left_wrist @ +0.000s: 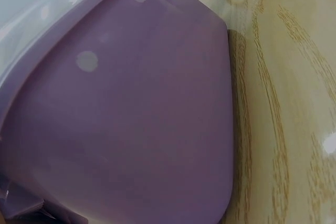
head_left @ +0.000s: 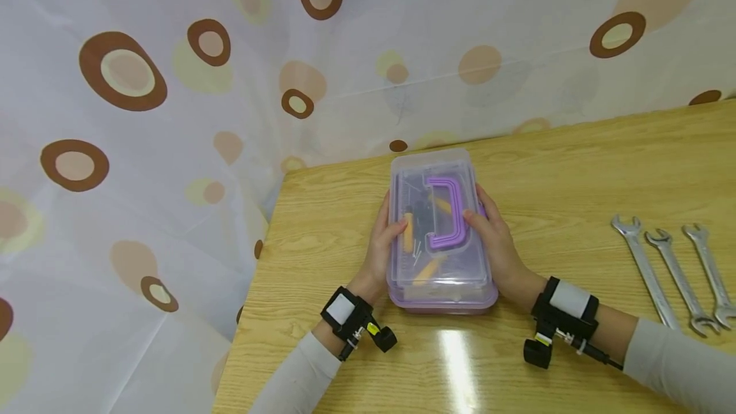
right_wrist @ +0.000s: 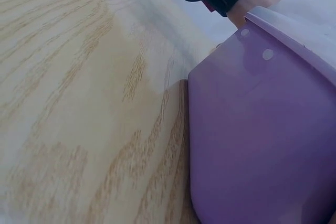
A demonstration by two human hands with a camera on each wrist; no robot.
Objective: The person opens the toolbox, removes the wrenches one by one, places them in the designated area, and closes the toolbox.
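A purple plastic toolbox (head_left: 443, 304) with a clear lid and a folded purple handle (head_left: 457, 209) sits on the wooden table, lid closed. Through the lid show orange-handled tools (head_left: 408, 233) and a few small metal pieces. My left hand (head_left: 378, 251) grips the box's left side, thumb over the lid. On the opposite side my right hand (head_left: 505, 257) holds it, thumb by the handle. Both hands' other fingers are mostly hidden along the sides. The wrist views show the purple box wall (left_wrist: 142, 108) close up, its base (right_wrist: 210, 203) at the tabletop.
Three open-ended wrenches lie to the right: a longer left one (head_left: 646, 267), a middle one (head_left: 681, 280) and a right one (head_left: 710, 267). A spotted curtain (head_left: 356, 37) hangs behind and left of the table (head_left: 310, 229), along its edges.
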